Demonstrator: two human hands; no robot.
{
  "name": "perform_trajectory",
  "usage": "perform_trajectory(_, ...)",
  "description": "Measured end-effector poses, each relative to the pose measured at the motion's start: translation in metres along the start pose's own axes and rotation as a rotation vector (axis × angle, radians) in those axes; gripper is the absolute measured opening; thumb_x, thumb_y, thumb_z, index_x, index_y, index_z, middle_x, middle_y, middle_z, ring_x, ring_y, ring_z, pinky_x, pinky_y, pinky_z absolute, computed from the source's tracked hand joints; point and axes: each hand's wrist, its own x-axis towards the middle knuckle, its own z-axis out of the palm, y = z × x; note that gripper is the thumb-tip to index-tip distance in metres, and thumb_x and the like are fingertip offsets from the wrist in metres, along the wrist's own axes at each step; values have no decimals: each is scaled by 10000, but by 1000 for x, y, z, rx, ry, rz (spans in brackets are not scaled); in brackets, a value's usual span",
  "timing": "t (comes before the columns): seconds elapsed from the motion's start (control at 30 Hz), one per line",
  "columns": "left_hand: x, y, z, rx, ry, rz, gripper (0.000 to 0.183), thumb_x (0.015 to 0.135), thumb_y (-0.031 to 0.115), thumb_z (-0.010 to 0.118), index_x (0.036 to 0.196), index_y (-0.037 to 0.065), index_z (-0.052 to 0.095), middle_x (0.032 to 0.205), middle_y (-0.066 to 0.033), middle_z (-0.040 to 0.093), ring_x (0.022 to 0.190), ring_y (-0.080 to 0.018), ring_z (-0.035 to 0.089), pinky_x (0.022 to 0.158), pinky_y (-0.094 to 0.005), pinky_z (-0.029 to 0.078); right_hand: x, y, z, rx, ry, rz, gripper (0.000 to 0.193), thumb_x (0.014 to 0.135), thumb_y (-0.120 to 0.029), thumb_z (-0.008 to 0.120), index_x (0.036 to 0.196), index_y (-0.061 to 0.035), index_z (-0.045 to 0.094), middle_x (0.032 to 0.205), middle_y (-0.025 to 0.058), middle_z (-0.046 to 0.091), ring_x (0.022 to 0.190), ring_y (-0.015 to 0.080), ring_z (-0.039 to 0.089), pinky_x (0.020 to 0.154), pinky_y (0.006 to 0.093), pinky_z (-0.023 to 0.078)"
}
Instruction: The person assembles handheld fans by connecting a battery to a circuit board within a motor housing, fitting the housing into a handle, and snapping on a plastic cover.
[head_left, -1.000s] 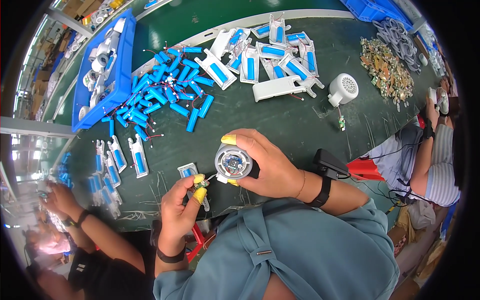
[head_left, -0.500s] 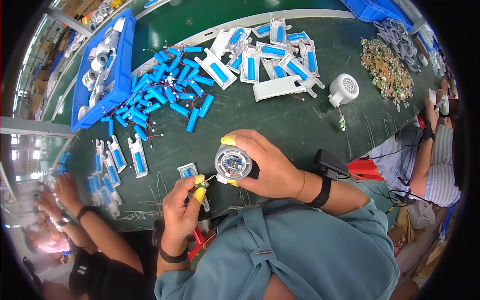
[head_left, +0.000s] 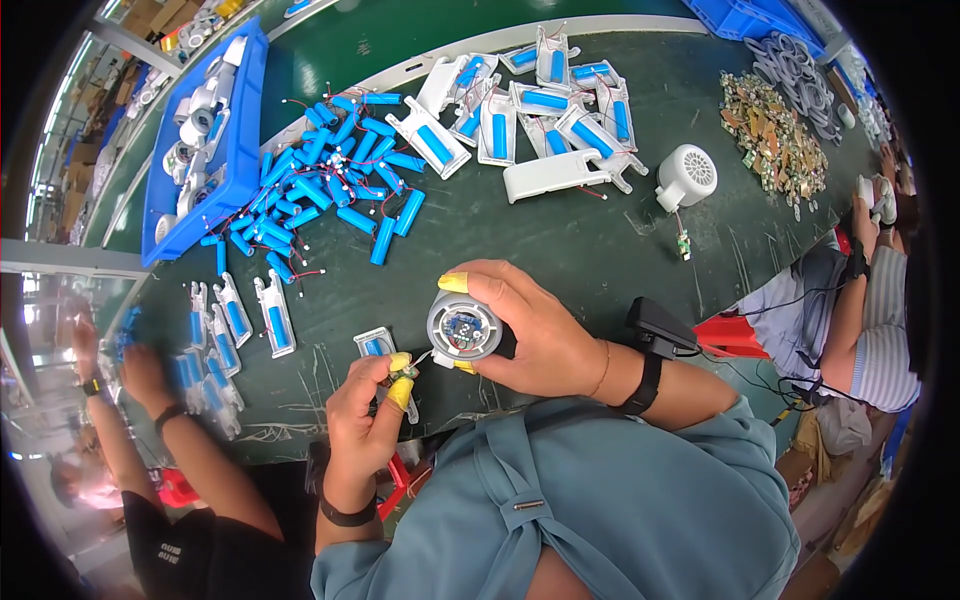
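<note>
My right hand is wrapped round a round grey-and-white fan housing, its open end facing up with a small blue circuit inside. In a pinch between thumb and forefinger, my left hand holds a small green circuit board. A short wire joins that board to the housing. Yellow tape covers several of my fingertips. Partly behind my left hand, a white handle shell with a blue battery in it lies on the table.
Loose blue batteries are heaped beside a blue crate of white housings. Beyond lie battery-fitted shells. A white fan head, small circuit boards and grey rings lie right. A co-worker's arm reaches in at left.
My hands stay almost in place, with the housing and board barely shifted. At the left, the co-worker's hands have moved apart, one reaching farther away.
</note>
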Motion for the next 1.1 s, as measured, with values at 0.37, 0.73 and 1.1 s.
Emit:
perform_trajectory(0.37,0,-2,0,-9,-6,24,274,915,-59,571,1184,-44,621,1042,-95,661,808,-109,596,718,-233,483,0,-1,-1,-16,-14,15,745,664,29,757,1348,-69,478,1301,170,516,1157,365,554,959,399,477)
perform_trajectory(0.73,-2,-5,2,-46,4,10,283,916,-63,569,1194,-46,617,1056,-97,652,814,-107,590,720,-229,478,0,-2,-1,-21,-7,-2,741,662,18,768,1341,-61,482,1303,171,519,1157,367,554,958,400,477)
perform_trajectory(1.1,-3,-5,1,-58,0,-9,272,922,-40,575,1191,-50,616,1065,-102,652,823,-109,594,737,-233,482,1,-2,-1,-30,-13,13,722,669,-1,783,1329,-56,494,1303,166,520,1157,363,553,958,401,479)
